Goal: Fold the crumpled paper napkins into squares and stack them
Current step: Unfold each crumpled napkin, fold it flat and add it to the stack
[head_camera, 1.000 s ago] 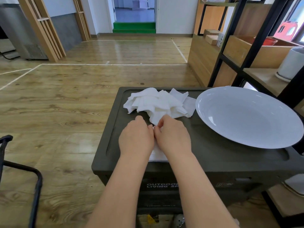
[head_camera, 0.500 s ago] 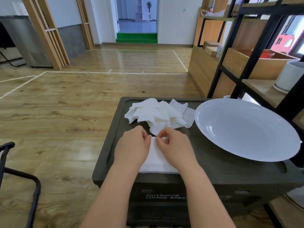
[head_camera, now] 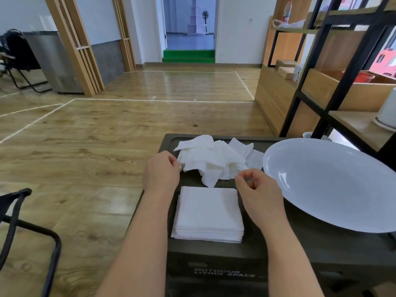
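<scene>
Where hands part, folded stack [head_camera: 209, 213] lies between.

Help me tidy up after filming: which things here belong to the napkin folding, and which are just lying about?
Part of the job:
- loose heap of crumpled white paper napkins
- neat stack of folded white square napkins
- left hand and right hand, at the heap's near corners
- dark green plastic box lid, the work surface

Just lying about:
- large white oval plate
- red bucket on the shelf

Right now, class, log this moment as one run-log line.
left hand: at crumpled napkins | right hand: fingers curled, near pile | folded stack: between hands | plate: right
</scene>
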`<state>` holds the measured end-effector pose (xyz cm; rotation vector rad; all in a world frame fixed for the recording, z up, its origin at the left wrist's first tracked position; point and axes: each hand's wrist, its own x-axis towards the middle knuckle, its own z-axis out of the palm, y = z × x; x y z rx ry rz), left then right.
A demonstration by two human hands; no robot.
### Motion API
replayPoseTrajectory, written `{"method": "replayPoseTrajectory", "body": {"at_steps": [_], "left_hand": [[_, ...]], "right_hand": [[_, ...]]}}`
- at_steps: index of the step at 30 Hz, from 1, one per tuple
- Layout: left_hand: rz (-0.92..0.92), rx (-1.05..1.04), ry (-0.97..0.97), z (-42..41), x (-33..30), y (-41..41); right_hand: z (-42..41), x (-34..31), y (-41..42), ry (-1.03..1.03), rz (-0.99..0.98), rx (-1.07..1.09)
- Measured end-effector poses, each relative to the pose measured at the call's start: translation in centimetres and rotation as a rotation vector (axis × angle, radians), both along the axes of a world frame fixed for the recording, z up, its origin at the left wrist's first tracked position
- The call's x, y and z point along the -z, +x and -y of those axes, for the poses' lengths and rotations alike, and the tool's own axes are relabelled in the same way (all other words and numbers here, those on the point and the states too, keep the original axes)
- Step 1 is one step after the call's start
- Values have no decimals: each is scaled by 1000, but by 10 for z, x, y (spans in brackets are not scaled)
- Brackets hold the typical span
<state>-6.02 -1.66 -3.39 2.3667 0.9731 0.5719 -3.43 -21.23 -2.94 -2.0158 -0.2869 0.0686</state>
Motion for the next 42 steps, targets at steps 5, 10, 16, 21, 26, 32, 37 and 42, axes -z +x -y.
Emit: {"method": "replayPoseTrajectory", "body": {"at_steps": [5,10,16,21,26,32,37,42], "left_hand": [[60,109,63,4,-13,-15],[78,227,67,15,-38,-46],[163,357,41,27,-73,-81],[394,537,-152,31,-89,-98],[419,550,-235,28,-77,-90],[375,622,-410,32,-66,-82],[307,590,-286,28,-56,-76],[370,615,-493,35,-59,-75]], "right_hand": [[-1,-2,-1,16,6,-9],[-1,-3,-6,24,17,-17],[-6,-8,-15,58,25,-20],[-6,-22,-24,308,-16,-205],[-2,-28,-24,481,-85,-249],[-8,-23,-21,495,-99,-233],[-7,-24,-21,600,-180,-219],[-9,-23,-15,708,-326,-138]]}}
